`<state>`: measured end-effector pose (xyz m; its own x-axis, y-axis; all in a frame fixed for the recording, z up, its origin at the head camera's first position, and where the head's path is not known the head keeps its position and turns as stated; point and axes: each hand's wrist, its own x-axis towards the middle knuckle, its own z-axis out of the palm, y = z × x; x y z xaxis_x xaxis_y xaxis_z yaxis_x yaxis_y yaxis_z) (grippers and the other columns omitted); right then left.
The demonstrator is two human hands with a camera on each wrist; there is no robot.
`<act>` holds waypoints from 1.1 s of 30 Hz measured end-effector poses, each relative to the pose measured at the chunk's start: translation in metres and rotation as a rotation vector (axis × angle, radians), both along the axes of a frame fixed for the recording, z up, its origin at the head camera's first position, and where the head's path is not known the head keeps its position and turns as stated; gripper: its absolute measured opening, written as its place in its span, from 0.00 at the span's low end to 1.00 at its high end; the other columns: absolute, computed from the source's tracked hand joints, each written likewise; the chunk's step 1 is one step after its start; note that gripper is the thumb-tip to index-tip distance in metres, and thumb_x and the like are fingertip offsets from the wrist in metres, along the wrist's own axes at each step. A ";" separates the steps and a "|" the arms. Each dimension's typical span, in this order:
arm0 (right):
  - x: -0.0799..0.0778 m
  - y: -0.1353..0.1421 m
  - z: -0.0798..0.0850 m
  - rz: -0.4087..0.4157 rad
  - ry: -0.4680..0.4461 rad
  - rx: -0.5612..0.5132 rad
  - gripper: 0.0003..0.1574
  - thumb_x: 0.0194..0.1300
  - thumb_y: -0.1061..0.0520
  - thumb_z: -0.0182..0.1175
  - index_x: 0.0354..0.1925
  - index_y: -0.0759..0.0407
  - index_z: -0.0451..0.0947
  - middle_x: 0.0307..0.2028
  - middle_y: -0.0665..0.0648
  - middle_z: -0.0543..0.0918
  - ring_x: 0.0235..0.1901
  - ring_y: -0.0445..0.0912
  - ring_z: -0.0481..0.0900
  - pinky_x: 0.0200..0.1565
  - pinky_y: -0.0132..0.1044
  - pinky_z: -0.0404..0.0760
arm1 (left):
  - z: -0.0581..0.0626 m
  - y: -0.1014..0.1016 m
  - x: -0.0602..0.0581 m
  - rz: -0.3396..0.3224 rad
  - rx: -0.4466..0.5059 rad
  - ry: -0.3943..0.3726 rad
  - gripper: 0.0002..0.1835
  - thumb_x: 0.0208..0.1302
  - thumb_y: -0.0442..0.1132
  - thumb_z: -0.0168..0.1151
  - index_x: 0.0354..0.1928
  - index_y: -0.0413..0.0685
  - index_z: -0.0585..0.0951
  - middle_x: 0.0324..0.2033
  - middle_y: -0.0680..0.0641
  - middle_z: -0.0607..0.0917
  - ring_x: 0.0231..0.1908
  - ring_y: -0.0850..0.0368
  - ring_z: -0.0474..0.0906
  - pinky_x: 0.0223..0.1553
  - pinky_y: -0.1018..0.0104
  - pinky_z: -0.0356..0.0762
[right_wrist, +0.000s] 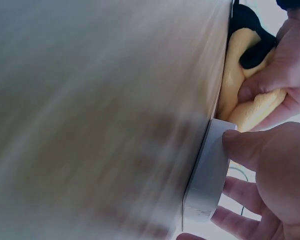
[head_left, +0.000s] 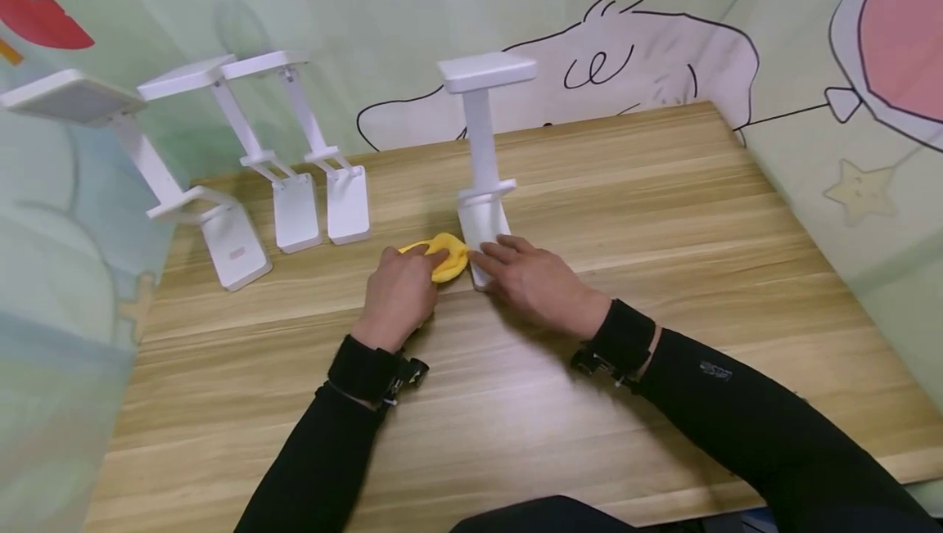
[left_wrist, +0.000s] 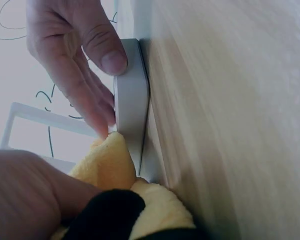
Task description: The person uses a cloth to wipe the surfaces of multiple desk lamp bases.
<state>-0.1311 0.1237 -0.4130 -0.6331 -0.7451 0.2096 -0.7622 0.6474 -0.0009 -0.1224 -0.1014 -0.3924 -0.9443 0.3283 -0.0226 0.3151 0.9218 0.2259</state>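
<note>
A white desk lamp (head_left: 480, 140) stands upright on the wooden table, its flat base toward me. My right hand (head_left: 541, 283) holds that base, with its thumb at the near edge and its fingers over the top. Just left of the base, my left hand (head_left: 401, 291) grips a bunched yellow cloth (head_left: 449, 259). The cloth (left_wrist: 107, 162) lies against the side of the lamp base (left_wrist: 132, 95) in the left wrist view. In the right wrist view, the left thumb presses into the cloth (right_wrist: 237, 85), close to the base (right_wrist: 207, 175).
Three more white desk lamps stand at the left: one nearest the left edge (head_left: 236, 246), one behind it (head_left: 297, 214) and another beside that (head_left: 348, 205). The wooden table (head_left: 700, 255) meets walls with cartoon drawings at the back and sides.
</note>
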 end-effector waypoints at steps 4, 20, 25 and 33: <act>-0.005 0.013 0.000 -0.014 0.043 0.011 0.30 0.67 0.53 0.60 0.62 0.68 0.70 0.58 0.66 0.79 0.58 0.60 0.74 0.59 0.50 0.74 | 0.000 0.000 0.001 0.012 0.003 -0.016 0.26 0.60 0.29 0.56 0.61 0.55 0.78 0.59 0.42 0.79 0.54 0.42 0.72 0.47 0.53 0.74; -0.034 0.069 0.005 -0.148 -0.022 0.028 0.29 0.63 0.64 0.59 0.62 0.72 0.69 0.60 0.70 0.75 0.60 0.64 0.71 0.47 0.57 0.80 | -0.002 0.001 0.004 0.013 -0.032 0.005 0.25 0.61 0.32 0.57 0.61 0.55 0.78 0.61 0.43 0.78 0.51 0.41 0.71 0.41 0.54 0.77; -0.047 0.088 0.007 -0.222 -0.087 0.035 0.28 0.64 0.65 0.57 0.62 0.72 0.69 0.61 0.71 0.74 0.59 0.65 0.70 0.51 0.58 0.77 | -0.001 0.001 0.004 0.007 -0.028 0.013 0.24 0.62 0.33 0.56 0.61 0.55 0.79 0.60 0.43 0.78 0.52 0.41 0.71 0.42 0.54 0.76; -0.065 0.119 0.013 -0.289 -0.143 0.041 0.28 0.61 0.69 0.51 0.61 0.73 0.69 0.60 0.72 0.74 0.59 0.65 0.71 0.58 0.58 0.73 | -0.003 0.002 0.004 0.006 -0.019 0.022 0.24 0.62 0.32 0.56 0.60 0.56 0.79 0.60 0.43 0.79 0.50 0.42 0.71 0.37 0.56 0.76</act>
